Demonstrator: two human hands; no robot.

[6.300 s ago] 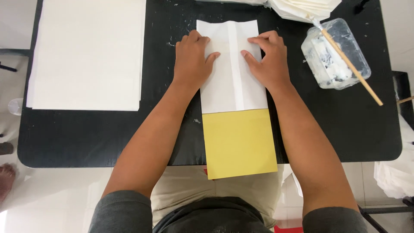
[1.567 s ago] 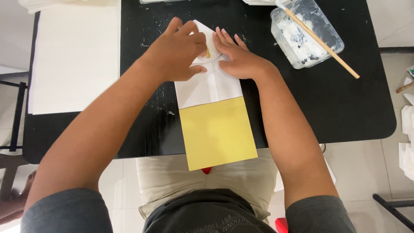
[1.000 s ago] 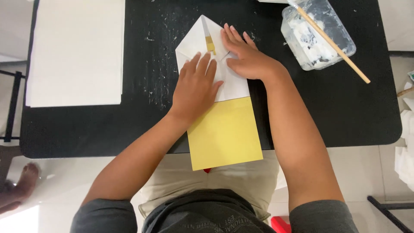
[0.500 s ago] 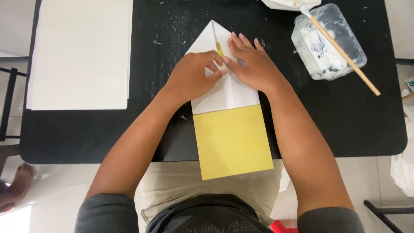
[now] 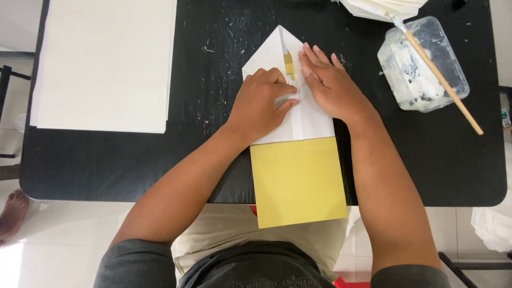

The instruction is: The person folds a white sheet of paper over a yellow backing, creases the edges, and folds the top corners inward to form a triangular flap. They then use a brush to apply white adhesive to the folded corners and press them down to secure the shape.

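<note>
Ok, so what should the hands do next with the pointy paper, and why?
Probably slide the left hand down its slanted edge to sharpen the crease. The white paper already comes to a point, both hands press flat on it, and the right hand pins the other flap.

Clear rectangular plastic tub (image 5: 424, 64), white paste inside, table's right

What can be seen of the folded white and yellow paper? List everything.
The folded white and yellow paper sheet lies flat on the black table. Its far white part is folded into a point, with a thin yellow strip showing along the centre seam. The near yellow square overhangs the table edge. The left hand and right hand press on the white flaps.
</note>
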